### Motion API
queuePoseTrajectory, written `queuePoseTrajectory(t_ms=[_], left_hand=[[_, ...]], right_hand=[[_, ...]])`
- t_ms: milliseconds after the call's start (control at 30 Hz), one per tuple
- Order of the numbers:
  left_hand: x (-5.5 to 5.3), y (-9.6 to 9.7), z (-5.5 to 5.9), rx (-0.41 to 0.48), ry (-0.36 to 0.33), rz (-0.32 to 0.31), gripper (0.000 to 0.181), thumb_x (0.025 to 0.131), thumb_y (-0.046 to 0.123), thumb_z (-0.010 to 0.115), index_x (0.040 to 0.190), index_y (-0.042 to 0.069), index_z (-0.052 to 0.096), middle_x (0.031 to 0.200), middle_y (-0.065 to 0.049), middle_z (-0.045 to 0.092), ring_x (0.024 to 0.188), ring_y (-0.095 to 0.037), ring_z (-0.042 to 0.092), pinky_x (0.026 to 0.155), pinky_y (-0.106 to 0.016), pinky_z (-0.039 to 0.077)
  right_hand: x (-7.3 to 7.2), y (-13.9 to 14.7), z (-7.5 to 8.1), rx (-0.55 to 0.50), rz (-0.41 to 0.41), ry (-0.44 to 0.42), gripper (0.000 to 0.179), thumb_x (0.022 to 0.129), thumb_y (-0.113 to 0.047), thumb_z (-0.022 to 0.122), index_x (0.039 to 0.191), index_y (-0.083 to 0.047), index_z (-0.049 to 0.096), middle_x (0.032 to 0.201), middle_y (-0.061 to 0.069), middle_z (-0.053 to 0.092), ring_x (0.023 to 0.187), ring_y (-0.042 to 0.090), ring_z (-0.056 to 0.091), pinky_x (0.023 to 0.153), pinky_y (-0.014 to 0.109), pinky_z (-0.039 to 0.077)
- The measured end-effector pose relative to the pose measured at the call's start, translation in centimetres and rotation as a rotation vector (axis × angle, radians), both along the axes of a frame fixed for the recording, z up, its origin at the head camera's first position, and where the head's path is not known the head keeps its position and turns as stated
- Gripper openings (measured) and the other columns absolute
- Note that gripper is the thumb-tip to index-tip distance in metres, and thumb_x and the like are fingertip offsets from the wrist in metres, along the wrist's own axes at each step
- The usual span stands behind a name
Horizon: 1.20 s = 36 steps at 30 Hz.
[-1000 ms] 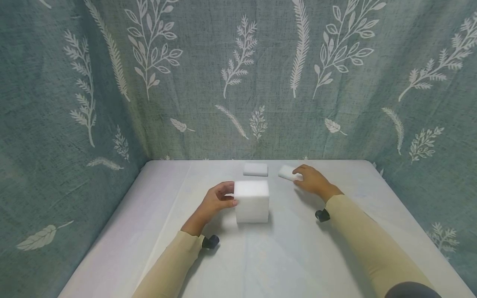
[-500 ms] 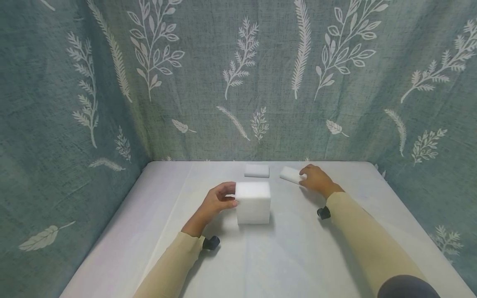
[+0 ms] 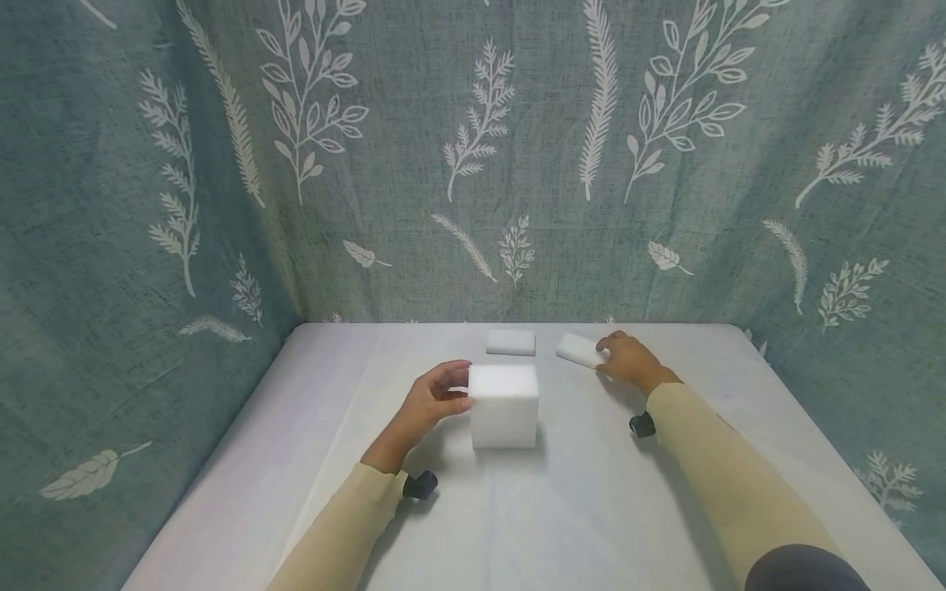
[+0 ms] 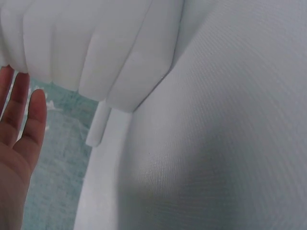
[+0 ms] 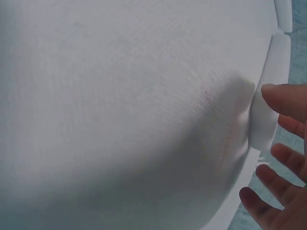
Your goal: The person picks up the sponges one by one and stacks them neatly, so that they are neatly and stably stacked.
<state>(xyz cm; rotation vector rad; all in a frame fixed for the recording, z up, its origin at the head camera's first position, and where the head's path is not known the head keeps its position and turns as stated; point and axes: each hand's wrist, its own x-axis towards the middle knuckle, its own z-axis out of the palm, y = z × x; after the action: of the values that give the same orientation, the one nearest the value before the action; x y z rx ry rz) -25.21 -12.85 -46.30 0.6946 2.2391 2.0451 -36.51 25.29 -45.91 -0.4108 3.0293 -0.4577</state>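
Head view, L hand (image 3: 432,402): at left face of big white foam block (image 3: 504,405), mid-table; fingers curled over its top-left edge, thumb on the side — gripping it.
Head view, R hand (image 3: 628,361): far right-centre of table, fingers bent over near end of small foam slab (image 3: 579,350); touching it, looks like a light hold. Slab lies flat, angled.
Head view, 2nd slab (image 3: 511,341): flat, behind the block, near back edge, apart from both hands, left of the angled slab.
Head view, surroundings: white table cloth (image 3: 576,509); teal leaf-print curtain (image 3: 473,164) on back + both sides; beige sleeves; small black cams under wrists.
L wrist view: block (image 4: 96,43) fills top left, seams showing it's layered pads; fingers (image 4: 21,124) straight beside it at left edge, contact not visible here; thin slab (image 4: 98,124) seen beyond.
R wrist view: slab (image 5: 268,96) edge-on at right; thumb (image 5: 285,100) against it, other fingers (image 5: 268,196) spread below, loosely bent; whether they touch it — can't tell. Cloth (image 5: 120,96) fills the rest.
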Motion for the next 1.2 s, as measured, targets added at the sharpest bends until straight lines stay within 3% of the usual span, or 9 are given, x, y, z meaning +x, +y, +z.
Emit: queuePoseTrajectory(t_ms=[400, 700, 1000, 1200], left_hand=[[0.0, 0.0, -0.3, -0.017, 0.012, 0.017, 0.058, 0.081, 0.024, 0.081, 0.132, 0.013, 0.056, 0.127, -0.009, 0.061, 0.115, -0.026, 0.058, 0.096, -0.038, 0.048], [-0.2, -0.1, -0.4, -0.008, 0.014, 0.005, 0.057, 0.083, 0.021, 0.080, 0.133, 0.012, 0.055, 0.128, -0.010, 0.060, 0.116, -0.027, 0.057, 0.096, -0.039, 0.048], [-0.3, -0.3, -0.6, -0.004, 0.009, 0.000, 0.058, 0.082, 0.019, 0.080, 0.133, 0.008, 0.055, 0.128, -0.012, 0.060, 0.115, -0.028, 0.058, 0.096, -0.038, 0.048], [-0.4, -0.2, -0.6, 0.010, 0.020, -0.013, 0.055, 0.084, 0.012, 0.077, 0.133, 0.005, 0.054, 0.128, -0.015, 0.060, 0.116, -0.029, 0.057, 0.096, -0.038, 0.048]], right_hand=[[-0.2, 0.1, -1.1, -0.041, 0.006, 0.002, 0.048, 0.087, -0.018, 0.065, 0.129, 0.003, 0.054, 0.129, 0.026, 0.052, 0.119, 0.043, 0.049, 0.103, 0.056, 0.036], [-0.3, 0.6, -1.3, -0.084, 0.031, 0.037, 0.044, 0.087, -0.020, 0.067, 0.123, 0.004, 0.058, 0.128, 0.025, 0.051, 0.116, 0.042, 0.050, 0.102, 0.056, 0.036], [0.0, -0.2, -1.8, -0.113, -0.018, -0.016, 0.046, 0.090, -0.022, 0.063, 0.126, 0.004, 0.050, 0.129, 0.027, 0.050, 0.115, 0.043, 0.049, 0.098, 0.058, 0.039], [-0.1, -0.2, -2.0, -0.092, -0.021, 0.014, 0.043, 0.091, -0.023, 0.063, 0.122, 0.003, 0.050, 0.125, 0.025, 0.051, 0.112, 0.041, 0.051, 0.097, 0.057, 0.039]])
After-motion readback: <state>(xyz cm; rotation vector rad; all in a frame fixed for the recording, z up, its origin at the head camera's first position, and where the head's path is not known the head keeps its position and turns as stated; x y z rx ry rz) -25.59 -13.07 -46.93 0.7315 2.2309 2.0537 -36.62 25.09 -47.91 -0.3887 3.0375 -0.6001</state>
